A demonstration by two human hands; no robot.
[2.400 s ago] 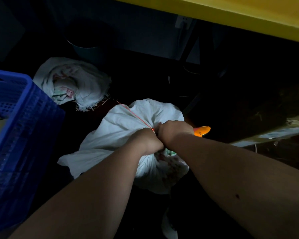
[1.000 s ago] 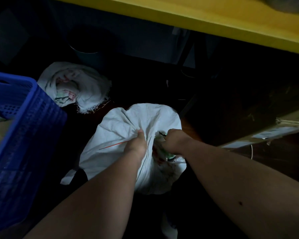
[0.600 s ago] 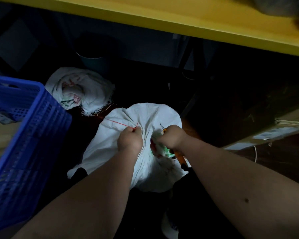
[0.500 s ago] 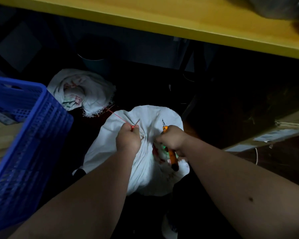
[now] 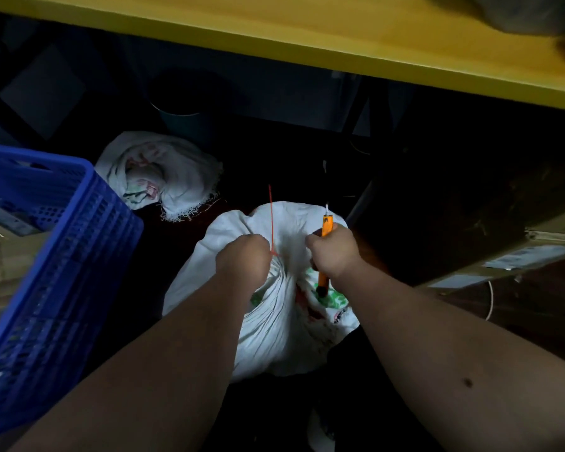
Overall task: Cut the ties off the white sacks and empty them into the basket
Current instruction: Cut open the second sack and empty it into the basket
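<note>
L hand (image 5: 243, 257) had its fingers clamped on the sack (image 5: 281, 308) neck w/ red tie (image 5: 270, 220) sticking up. R hand (image 5: 335, 251) gripped orange cutter (image 5: 326, 223), blade up. Sack on floor, under yellow tabletop (image 5: 307, 31) edge; blue basket (image 5: 62, 272) at left.

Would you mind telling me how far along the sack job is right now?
Looks done: the far sack lies open and slumped beside the blue basket. In hand: the left hand grips the near sack at its gathered neck, where the red tie sticks up; the right hand holds the orange cutter. Left: freeing that neck, then tipping the sack into the basket.
</note>
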